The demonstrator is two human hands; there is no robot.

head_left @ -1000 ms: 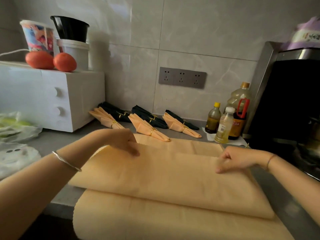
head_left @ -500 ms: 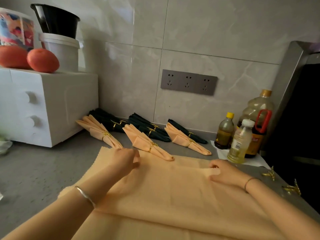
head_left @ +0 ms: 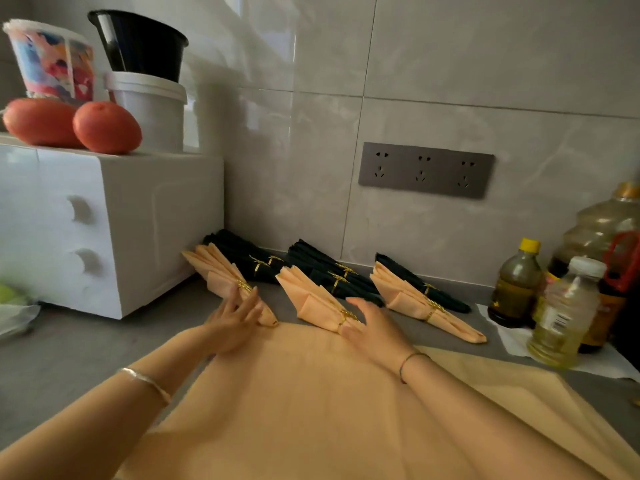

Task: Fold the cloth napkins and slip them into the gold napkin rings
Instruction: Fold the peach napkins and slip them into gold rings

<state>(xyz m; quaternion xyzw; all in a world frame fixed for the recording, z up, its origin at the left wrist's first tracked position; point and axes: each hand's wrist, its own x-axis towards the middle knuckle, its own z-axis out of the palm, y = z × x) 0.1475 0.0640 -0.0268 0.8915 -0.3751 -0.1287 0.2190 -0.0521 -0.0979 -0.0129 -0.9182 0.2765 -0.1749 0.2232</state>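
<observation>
- Nearest us, a large peach cloth napkin [head_left: 311,420] lies flat on the matte grey counter [head_left: 69,358]. It is soft and finely woven, and its far edge reaches the row of folded napkins.
- Our forearms stretch across it, with a smooth silver bangle [head_left: 145,382] on the left wrist and a thin bracelet [head_left: 412,362] on the right.
- Our left hand [head_left: 235,317] holds nothing. Its fingers are straight and slightly spread, and the tips lie against the narrow tail of the left folded napkin [head_left: 214,271].
- Our right hand [head_left: 377,329] is likewise splayed and grips nothing. Its fingertips sit at the tail of the middle folded napkin [head_left: 311,299], just beside that napkin's gold ring [head_left: 347,316].
- A third peach fan [head_left: 408,299] lies to the right. All three are pleated wedges, each cinched by a shiny ring.
- Behind them, dark green napkins [head_left: 242,254] folded the same way rest near the wall.
- On the left stands a white boxy appliance [head_left: 138,220] with two round knobs. On top of it sit two smooth oval red fruits [head_left: 105,128], a white tub [head_left: 152,105] and a glossy black tub [head_left: 145,43].
- On the right, clear plastic bottles [head_left: 561,317] of yellowish liquid stand on white paper.
- Farthest off is a glossy marbled tile wall with a grey socket strip [head_left: 426,169].
</observation>
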